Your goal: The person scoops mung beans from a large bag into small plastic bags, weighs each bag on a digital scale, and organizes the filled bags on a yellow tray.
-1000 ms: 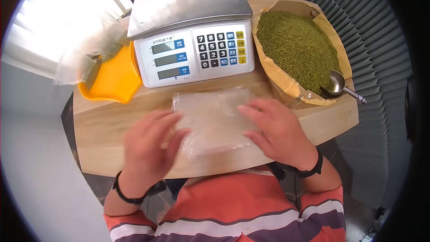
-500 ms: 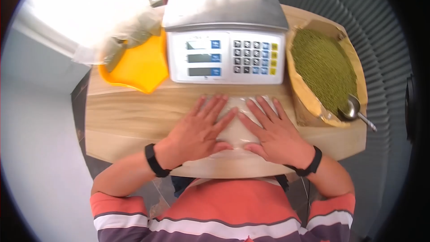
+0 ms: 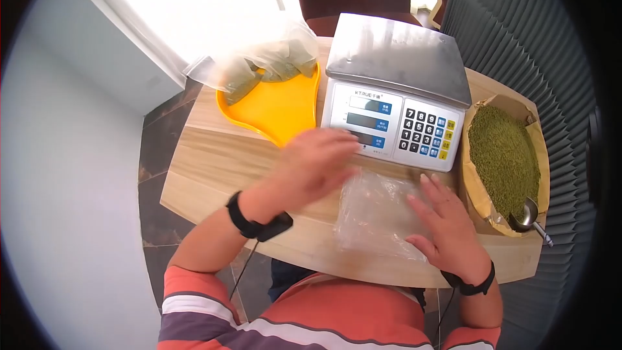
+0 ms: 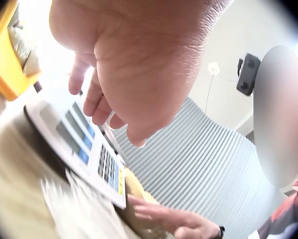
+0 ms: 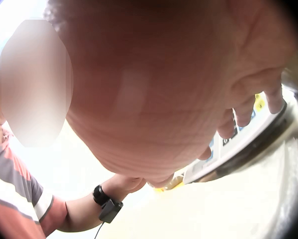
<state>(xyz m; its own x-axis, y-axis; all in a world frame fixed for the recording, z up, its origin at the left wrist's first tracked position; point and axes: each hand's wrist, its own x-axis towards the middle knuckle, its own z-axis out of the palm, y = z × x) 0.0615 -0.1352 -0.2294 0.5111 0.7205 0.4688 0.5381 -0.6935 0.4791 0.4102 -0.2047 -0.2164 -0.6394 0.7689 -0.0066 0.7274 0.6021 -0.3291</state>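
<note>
My left hand (image 3: 311, 172) is raised over the table, blurred, with its fingers extended and no object in them. It lies between the yellow dustpan-shaped tray (image 3: 275, 107) and the flat clear plastic bags (image 3: 372, 214), its fingertips overlapping the scale's lower display in the head view. At the bags' right side is my right hand (image 3: 450, 230), fingers spread, also holding nothing. The left wrist view shows the left palm (image 4: 139, 74) large, with the right hand (image 4: 174, 216) beyond it.
A digital scale (image 3: 424, 126) with a bare metal pan stands behind the bags. Bags filled with greenish contents (image 3: 285, 65) lie in the tray. At the right, an open paper sack (image 3: 479, 198) of green beans (image 3: 502, 155) has a metal scoop (image 3: 526, 214) in it.
Both hands came down flat on the plastic bags, then the left hand lifted off and moved left toward the tray. The right hand stayed at the bags' right side. The head view has shifted.
</note>
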